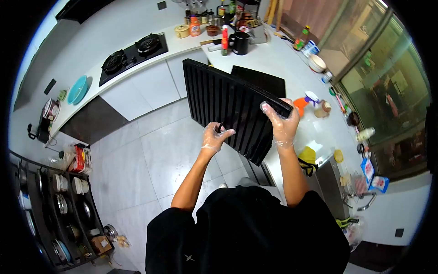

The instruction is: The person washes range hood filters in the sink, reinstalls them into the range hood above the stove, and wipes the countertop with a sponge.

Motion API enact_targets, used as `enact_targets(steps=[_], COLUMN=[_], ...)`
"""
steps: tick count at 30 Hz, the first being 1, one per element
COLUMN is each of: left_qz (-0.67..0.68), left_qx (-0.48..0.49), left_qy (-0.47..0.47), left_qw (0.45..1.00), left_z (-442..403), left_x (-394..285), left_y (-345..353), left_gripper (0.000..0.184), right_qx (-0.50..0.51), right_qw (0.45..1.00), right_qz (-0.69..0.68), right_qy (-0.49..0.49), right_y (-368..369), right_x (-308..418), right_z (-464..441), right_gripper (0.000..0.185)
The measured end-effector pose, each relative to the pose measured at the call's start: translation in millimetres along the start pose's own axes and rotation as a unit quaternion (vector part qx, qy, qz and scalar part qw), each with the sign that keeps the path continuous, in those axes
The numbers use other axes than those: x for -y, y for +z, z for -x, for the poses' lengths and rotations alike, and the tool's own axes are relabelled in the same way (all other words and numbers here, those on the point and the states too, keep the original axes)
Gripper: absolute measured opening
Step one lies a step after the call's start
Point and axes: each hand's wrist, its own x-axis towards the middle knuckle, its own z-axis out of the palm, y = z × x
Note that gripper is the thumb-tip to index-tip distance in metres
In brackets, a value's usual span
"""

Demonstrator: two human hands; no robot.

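Note:
Both my hands wear clear plastic gloves and hold up a black slatted panel [228, 107], tilted over the counter's edge and the floor. My left hand [214, 137] grips its lower edge, thumb lying across the slats. At the upper right corner, my right hand [285, 124] is closed round the rim, with the thumb on the near face. Behind the panel, a flat black board [262, 82] lies on the white counter, partly hidden. An orange spray bottle [301, 104] is just right of my right hand.
A sink [331, 182] with a yellow cloth [308, 155] on its edge lies to the right. A black mug [239, 43] and a red-capped bottle [225, 41] stand at the back. The gas stove [132, 57] is at left, above the tiled floor [169, 150]. A dish rack [64, 205] stands lower left.

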Motion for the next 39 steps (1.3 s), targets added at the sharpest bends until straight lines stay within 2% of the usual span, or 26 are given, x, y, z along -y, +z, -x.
enact_targets(steps=[2,3,6,7,8,10,14,18,19,20,22,24,27,28,30,32,34,35,37,38,39], left_qz=[-0.001,-0.014,-0.060,0.000,-0.015,-0.046,0.075,-0.048,-0.123,-0.158,-0.224,-0.246,-0.232,-0.219,-0.199,-0.171,-0.170,-0.155,-0.171,-0.205,-0.188], left_qx=[0.015,-0.007,-0.028,-0.054,-0.050,-0.049,-0.093,-0.147,-0.160,-0.174,-0.197,-0.219,-0.247,-0.250,-0.280,-0.301,-0.304,-0.318,-0.317,-0.327,-0.318], left_qy=[-0.049,-0.024,-0.054,-0.005,-0.024,-0.073,-0.115,-0.044,-0.028,-0.037,-0.056,-0.064,-0.022,-0.022,-0.031,0.028,0.030,0.067,0.091,0.104,0.128], left_qw=[0.999,1.000,0.996,0.999,0.998,0.995,0.986,0.987,0.979,0.971,0.953,0.942,0.941,0.943,0.939,0.938,0.937,0.933,0.928,0.917,0.920], left_z=[-21,-29,-64,-81,-100,-122,-181,-240,-251,-261,-281,-303,-341,-356,-380,-410,-443,-460,-487,-494,-512], left_x=[1,0,-4,15,33,16,-1,12,3,-7,-14,-14,13,15,6,0,-14,-16,-36,-59,-51], left_y=[-31,-43,-77,-84,-97,-121,-169,-226,-242,-257,-288,-323,-386,-408,-443,-480,-517,-532,-562,-570,-580], left_gripper=[0.034,0.031,0.026,0.025,0.025,0.026,0.026,0.026,0.030,0.033,0.039,0.042,0.042,0.041,0.041,0.042,0.049,0.052,0.054,0.054,0.054], right_qx=[0.014,0.028,0.067,0.081,0.096,0.111,0.160,0.162,0.189,0.191,0.192,0.173,0.225,0.207,0.232,0.205,0.227,0.202,0.215,0.196,0.149], right_qw=[0.999,0.999,0.997,0.996,0.995,0.993,0.984,0.962,0.952,0.953,0.937,0.958,0.947,0.959,0.946,0.967,0.953,0.960,0.959,0.972,0.985], right_qz=[-0.037,-0.010,0.031,0.022,0.011,0.013,-0.078,-0.190,-0.199,-0.204,-0.256,-0.222,-0.211,-0.192,-0.224,-0.143,-0.183,-0.162,-0.169,-0.131,-0.083], right_qy=[0.026,0.016,-0.016,-0.024,-0.031,-0.023,0.030,0.107,0.135,0.116,0.141,0.052,0.091,0.037,0.014,-0.058,-0.082,-0.107,-0.070,-0.023,-0.032], right_y=[30,44,88,104,120,150,228,324,348,376,430,481,559,581,633,668,702,717,729,733,742], right_x=[-20,-26,-49,-59,-68,-77,-139,-168,-185,-201,-203,-196,-211,-189,-198,-145,-132,-131,-111,-108,-138], right_z=[-23,-34,-68,-81,-95,-125,-205,-267,-280,-292,-306,-315,-339,-339,-358,-362,-378,-385,-373,-362,-356], right_gripper=[0.023,0.023,0.025,0.026,0.026,0.026,0.024,0.019,0.021,0.026,0.030,0.031,0.031,0.032,0.032,0.034,0.038,0.038,0.041,0.041,0.042])
